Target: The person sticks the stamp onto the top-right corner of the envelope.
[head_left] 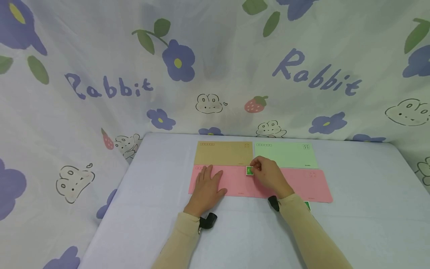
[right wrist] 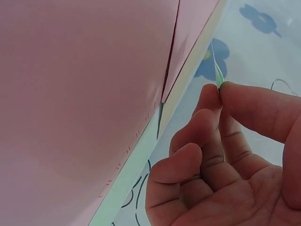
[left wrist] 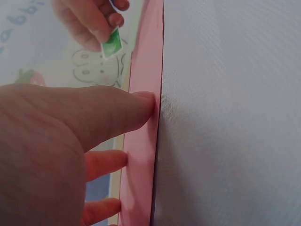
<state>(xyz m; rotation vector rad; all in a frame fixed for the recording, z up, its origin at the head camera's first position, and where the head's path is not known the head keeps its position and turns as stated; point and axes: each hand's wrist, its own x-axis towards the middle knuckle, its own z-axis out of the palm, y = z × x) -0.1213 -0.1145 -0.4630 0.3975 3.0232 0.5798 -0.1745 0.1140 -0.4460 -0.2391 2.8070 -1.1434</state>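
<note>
My left hand rests on the left pink envelope with its fingers spread; in the left wrist view the thumb lies near the envelope's edge. A small green stamp with a white border is pinched between thumb and index finger of my right hand. It is held over the upper right corner of that same envelope. In the right wrist view the stamp appears nearly edge-on, raised off the paper, with the other fingers curled below.
Beside it on the right lies a second pink envelope. Behind are a tan envelope and a light green envelope. Another green stamp is partly covered by the right sleeve. A patterned curtain hangs behind the white table.
</note>
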